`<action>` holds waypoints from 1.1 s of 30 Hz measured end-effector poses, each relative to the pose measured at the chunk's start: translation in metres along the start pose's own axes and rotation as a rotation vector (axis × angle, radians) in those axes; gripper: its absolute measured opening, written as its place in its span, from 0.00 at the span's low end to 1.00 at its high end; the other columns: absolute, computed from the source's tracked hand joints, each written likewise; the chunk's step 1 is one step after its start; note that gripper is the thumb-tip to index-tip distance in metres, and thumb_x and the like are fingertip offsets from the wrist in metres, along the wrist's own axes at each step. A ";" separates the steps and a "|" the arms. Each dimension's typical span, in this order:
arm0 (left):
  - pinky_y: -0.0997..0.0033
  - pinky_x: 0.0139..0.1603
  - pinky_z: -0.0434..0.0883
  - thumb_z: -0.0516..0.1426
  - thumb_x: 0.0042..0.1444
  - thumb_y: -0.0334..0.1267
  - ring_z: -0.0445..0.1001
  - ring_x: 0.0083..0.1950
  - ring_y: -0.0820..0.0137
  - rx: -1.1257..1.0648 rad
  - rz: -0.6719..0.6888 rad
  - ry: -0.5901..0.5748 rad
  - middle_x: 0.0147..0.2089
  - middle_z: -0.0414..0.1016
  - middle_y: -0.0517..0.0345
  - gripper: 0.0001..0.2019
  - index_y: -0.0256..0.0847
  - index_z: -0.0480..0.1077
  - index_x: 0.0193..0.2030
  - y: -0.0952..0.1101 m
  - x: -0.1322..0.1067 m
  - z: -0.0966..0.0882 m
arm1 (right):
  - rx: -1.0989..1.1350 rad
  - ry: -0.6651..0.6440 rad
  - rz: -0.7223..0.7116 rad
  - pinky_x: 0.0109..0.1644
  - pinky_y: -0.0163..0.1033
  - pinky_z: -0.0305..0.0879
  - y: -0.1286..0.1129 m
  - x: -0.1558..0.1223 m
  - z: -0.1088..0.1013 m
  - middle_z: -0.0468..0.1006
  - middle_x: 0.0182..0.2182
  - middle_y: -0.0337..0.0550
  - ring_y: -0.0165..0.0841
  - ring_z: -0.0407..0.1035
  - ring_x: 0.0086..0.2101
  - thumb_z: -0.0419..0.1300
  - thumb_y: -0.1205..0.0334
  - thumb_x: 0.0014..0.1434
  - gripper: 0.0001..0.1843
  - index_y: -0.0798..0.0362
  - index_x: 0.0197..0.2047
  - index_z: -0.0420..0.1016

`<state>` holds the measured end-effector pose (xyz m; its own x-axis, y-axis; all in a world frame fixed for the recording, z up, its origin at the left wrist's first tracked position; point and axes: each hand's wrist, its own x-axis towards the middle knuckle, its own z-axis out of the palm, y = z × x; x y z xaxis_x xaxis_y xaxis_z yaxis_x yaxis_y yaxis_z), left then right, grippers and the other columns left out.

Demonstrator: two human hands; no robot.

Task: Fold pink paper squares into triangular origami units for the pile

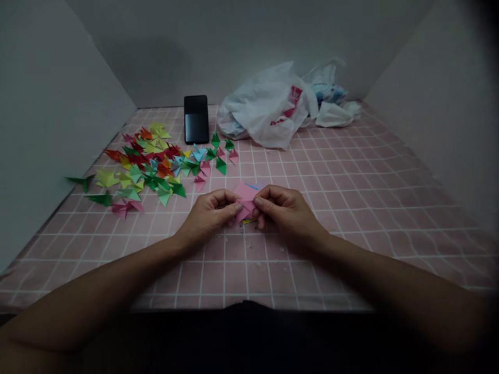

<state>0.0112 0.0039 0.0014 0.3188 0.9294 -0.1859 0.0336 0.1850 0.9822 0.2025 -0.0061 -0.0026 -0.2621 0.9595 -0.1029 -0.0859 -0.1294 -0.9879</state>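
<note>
Between my two hands is a small pink piece of origami paper (245,206), folded, with a pointed flap facing me. My left hand (210,213) pinches its left edge between thumb and fingers. On the opposite edge, my right hand (286,210) pinches it the same way, its lower fingers curled beneath. Just behind the folded piece, partly covered by it and my fingers, lie flat paper sheets (253,186) in pink, blue and lilac. A bit of yellow shows under the hands, too hidden to name.
Many-coloured folded paper figures (156,166) spread across the table's left side. Behind them a black phone (196,119) lies near the back wall. A white plastic bag (265,104) and a crumpled packet (331,93) sit at the back. A pink checked tablecloth (370,197) covers the table.
</note>
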 end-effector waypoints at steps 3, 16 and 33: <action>0.76 0.29 0.63 0.64 0.53 0.40 0.66 0.26 0.77 -0.017 0.016 0.003 0.26 0.72 0.62 0.08 0.37 0.76 0.35 -0.001 0.000 0.000 | 0.000 -0.001 -0.009 0.28 0.34 0.62 0.000 0.000 0.000 0.74 0.20 0.35 0.26 0.66 0.21 0.64 0.58 0.60 0.10 0.53 0.29 0.72; 0.77 0.29 0.64 0.63 0.56 0.38 0.67 0.25 0.77 -0.047 0.054 -0.008 0.25 0.73 0.63 0.06 0.37 0.77 0.35 0.000 -0.002 -0.001 | -0.104 -0.017 -0.088 0.30 0.36 0.60 -0.005 -0.003 -0.002 0.73 0.21 0.35 0.28 0.66 0.23 0.63 0.59 0.61 0.10 0.52 0.30 0.71; 0.74 0.29 0.65 0.60 0.57 0.37 0.69 0.26 0.74 0.303 0.237 0.058 0.27 0.76 0.60 0.06 0.38 0.78 0.34 0.006 -0.008 0.004 | -0.054 -0.109 0.007 0.27 0.34 0.58 0.006 0.001 -0.002 0.73 0.20 0.35 0.26 0.64 0.21 0.63 0.56 0.62 0.12 0.54 0.31 0.75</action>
<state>0.0123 -0.0041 0.0085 0.2981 0.9530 0.0547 0.2465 -0.1322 0.9601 0.2037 -0.0050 -0.0084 -0.3661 0.9252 -0.0995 -0.0323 -0.1194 -0.9923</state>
